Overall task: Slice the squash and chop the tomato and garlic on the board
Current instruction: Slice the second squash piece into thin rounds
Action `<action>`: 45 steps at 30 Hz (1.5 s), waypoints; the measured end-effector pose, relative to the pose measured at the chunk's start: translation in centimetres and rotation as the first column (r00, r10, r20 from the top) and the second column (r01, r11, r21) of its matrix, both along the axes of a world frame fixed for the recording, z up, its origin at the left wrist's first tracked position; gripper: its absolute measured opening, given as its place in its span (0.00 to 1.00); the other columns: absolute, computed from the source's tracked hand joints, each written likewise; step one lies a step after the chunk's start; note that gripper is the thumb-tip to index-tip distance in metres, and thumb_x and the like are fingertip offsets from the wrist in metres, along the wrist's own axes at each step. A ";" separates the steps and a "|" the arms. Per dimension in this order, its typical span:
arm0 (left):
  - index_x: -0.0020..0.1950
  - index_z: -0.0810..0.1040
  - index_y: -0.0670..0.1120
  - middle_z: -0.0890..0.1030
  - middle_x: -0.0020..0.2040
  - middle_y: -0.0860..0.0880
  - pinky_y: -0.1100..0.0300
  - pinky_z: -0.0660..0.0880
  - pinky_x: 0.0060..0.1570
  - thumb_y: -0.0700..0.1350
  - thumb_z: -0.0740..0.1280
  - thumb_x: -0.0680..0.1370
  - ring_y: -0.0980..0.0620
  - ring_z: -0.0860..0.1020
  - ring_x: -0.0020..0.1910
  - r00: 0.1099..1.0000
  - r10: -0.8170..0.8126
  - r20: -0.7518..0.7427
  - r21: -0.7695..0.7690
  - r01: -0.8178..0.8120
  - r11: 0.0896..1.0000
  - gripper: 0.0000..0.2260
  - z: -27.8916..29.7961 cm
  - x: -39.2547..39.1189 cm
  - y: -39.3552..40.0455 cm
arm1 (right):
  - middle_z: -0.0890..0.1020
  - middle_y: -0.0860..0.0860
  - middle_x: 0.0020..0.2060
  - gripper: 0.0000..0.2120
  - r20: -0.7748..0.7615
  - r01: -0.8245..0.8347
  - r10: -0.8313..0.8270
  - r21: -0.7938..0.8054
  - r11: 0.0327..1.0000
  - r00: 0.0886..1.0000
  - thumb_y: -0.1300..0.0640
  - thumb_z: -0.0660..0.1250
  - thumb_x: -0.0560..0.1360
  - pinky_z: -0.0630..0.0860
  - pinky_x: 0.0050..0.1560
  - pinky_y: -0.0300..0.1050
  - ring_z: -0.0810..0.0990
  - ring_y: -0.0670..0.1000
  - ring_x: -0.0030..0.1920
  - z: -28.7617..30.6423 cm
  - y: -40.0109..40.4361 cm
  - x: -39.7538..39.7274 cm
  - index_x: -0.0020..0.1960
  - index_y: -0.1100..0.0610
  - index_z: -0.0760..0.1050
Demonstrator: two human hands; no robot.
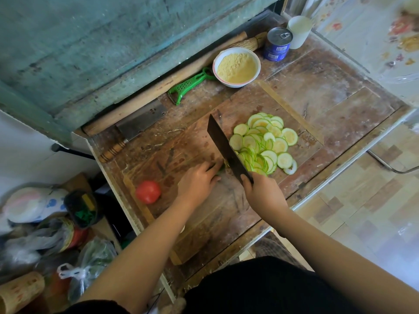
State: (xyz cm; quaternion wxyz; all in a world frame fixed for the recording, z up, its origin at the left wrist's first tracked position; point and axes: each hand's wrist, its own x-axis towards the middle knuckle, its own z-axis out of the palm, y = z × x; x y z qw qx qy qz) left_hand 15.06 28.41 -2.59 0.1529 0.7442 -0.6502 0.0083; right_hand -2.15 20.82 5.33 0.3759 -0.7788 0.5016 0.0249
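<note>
Now right hand (260, 191) on cleaver (226, 143) (squash slices (263, 143) alongside)

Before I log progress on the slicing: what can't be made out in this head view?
- Uncut squash: only a green sliver shows between the left hand and the cleaver; how much remains is hidden.
- Garlic: none can be made out on the board.
- Bags at lower left: blurred, contents unclear.
- Can label: too small to read.
</note>
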 end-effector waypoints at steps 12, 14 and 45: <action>0.61 0.80 0.46 0.81 0.49 0.46 0.57 0.76 0.32 0.47 0.74 0.72 0.43 0.80 0.40 1.000 0.013 -0.015 0.046 -0.012 0.999 0.19 0.0 0.0 0.2 | 0.71 0.49 0.28 0.15 -0.007 -0.016 0.016 0.048 0.999 1.000 0.50 0.56 0.81 0.62 0.29 0.43 0.72 0.55 0.31 0.5 -0.3 0.6 0.36 0.53 0.66; 0.61 0.80 0.46 0.81 0.48 0.46 0.56 0.76 0.32 0.47 0.74 0.72 0.43 0.81 0.40 0.999 0.015 -0.035 0.053 -0.013 0.999 0.18 0.0 0.1 0.2 | 0.71 0.49 0.28 0.14 -0.011 -0.016 0.017 0.050 0.999 1.000 0.50 0.55 0.81 0.61 0.27 0.42 0.72 0.54 0.31 0.5 -0.4 0.6 0.39 0.53 0.68; 0.55 0.83 0.44 0.81 0.45 0.46 0.53 0.79 0.36 0.45 0.75 0.70 0.44 0.80 0.45 0.972 0.075 -0.222 0.083 -0.058 0.995 0.14 0.2 0.0 0.1 | 0.71 0.50 0.27 0.13 -0.014 -0.033 0.033 -0.015 0.999 0.999 0.50 0.56 0.81 0.63 0.27 0.43 0.73 0.56 0.32 0.0 -0.2 1.6 0.41 0.54 0.68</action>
